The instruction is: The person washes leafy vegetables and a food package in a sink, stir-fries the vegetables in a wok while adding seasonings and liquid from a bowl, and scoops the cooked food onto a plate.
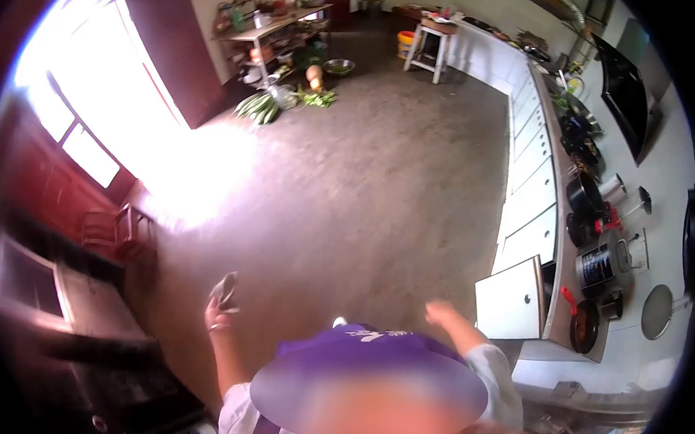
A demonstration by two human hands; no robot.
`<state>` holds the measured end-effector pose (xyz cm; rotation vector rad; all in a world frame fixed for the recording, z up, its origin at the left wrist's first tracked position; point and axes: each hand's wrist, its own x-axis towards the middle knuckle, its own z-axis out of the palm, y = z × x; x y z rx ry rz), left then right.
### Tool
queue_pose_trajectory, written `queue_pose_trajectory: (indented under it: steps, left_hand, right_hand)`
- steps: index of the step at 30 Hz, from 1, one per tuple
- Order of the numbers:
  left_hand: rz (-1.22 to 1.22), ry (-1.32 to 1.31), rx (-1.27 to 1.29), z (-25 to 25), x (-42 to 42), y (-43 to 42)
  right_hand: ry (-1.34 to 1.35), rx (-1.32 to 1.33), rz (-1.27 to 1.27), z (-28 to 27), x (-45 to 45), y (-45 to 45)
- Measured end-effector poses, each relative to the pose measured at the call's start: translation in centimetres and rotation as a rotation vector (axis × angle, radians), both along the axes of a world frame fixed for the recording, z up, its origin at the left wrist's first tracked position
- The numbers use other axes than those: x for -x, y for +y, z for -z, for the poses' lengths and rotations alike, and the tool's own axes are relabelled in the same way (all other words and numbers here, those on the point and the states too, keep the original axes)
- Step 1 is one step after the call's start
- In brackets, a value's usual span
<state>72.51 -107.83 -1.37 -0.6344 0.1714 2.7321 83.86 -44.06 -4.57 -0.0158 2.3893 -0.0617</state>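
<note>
My left hand [216, 315] is closed around a crumpled greyish cloth [224, 291], which sticks up past my fingers over the bare floor. A band shows at that wrist. My right hand [440, 313] hangs in front of me with its fingers curled in, and I see nothing in it. It is nearest to a white cabinet door [509, 301] that stands swung out from the counter, apart from my hand. A purple apron [374, 340] covers my front.
Along the right runs a counter with pots, a steel canister [602, 264] and a red-handled pan [585, 326]. Green vegetables [258, 107] lie on the floor by a shelf [281, 27]. A white stool [428, 51] stands farther back; a wooden chair [129, 232] is at left.
</note>
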Motion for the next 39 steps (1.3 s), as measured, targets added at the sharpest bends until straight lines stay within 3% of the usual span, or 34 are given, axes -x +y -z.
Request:
queue_pose_trajectory:
  steps: [1, 2, 3, 4, 5, 6, 7, 8, 11, 13, 19, 21, 24, 28, 33, 34, 37, 39]
  left_hand:
    - [-0.114, -0.110, 0.239, 0.6, 5.0, 2.9]
    - [0.041, -0.118, 0.123, 2.2, 10.0, 5.7]
    - [0.199, -0.131, 0.012, 3.5, 14.8, 8.5]
    - [0.246, -0.173, 0.059, 3.1, 19.4, 12.6]
    - [0.292, -0.218, 0.109, 2.4, 23.5, 17.5]
    - [0.378, -0.157, 0.058, 1.2, 27.1, 22.2]
    - [0.463, -0.095, 0.000, 0.1, 30.6, 26.3]
    - [0.527, -0.043, -0.032, 0.6, 34.3, 29.7]
    - [0.538, -0.076, -0.066, 0.1, 42.7, 39.9]
    - [0.554, 0.015, -0.020, -1.0, 47.4, 45.3]
    - [0.336, -0.230, 0.342, -5.9, 57.9, 53.5]
    - [0.425, 0.062, 0.186, -2.3, 62.5, 52.3]
    - [0.151, -0.241, 0.385, -2.7, 68.6, 55.0]
    - [0.234, -0.146, 0.268, 2.8, 81.1, 58.8]
    - [0.265, -0.155, 0.230, 2.5, 97.7, 73.9]
    - [0.301, -0.178, 0.211, -0.6, 100.3, 78.6]
    - [0.692, 0.089, 0.234, -2.4, 108.2, 91.4]
    - [0.821, 0.000, 0.289, -3.2, 113.3, 100.5]
  right_hand:
    - [-0.067, 0.088, 0.128, 2.3, -2.4, 4.0]
    - [-0.126, 0.184, 0.257, 4.9, -3.9, 7.0]
    - [0.124, 0.384, 0.418, 0.6, -6.2, 7.5]
    - [-0.173, 0.184, 0.552, 2.5, -6.1, 9.1]
    - [-0.084, 0.265, 0.638, 2.2, -7.9, 10.4]
    - [0.222, 0.163, 0.501, 6.3, -10.9, 12.5]
    - [0.148, 0.112, 0.262, 5.6, -11.6, 13.6]
    - [0.299, 0.184, 0.788, 12.0, -15.1, 15.0]
    - [-0.042, 0.174, 1.109, 11.4, -12.0, 15.5]
    - [-0.075, 0.199, 1.123, 12.5, -6.8, 17.3]
    - [0.144, 0.306, 0.995, 11.4, 15.9, 28.4]
    - [0.315, 0.351, 0.932, 9.8, 25.1, 32.8]
    - [0.483, 0.493, 0.986, 5.9, 39.7, 39.3]
    - [0.623, 0.611, 1.076, 4.2, 55.3, 47.0]
    - [0.454, 0.548, 1.063, 3.6, 62.8, 54.4]
    - [0.388, 0.487, 1.084, 3.9, 62.8, 55.3]
    - [0.237, 0.381, 1.230, 4.3, 63.1, 58.5]
    - [0.171, 0.335, 1.338, 4.9, 64.1, 60.9]
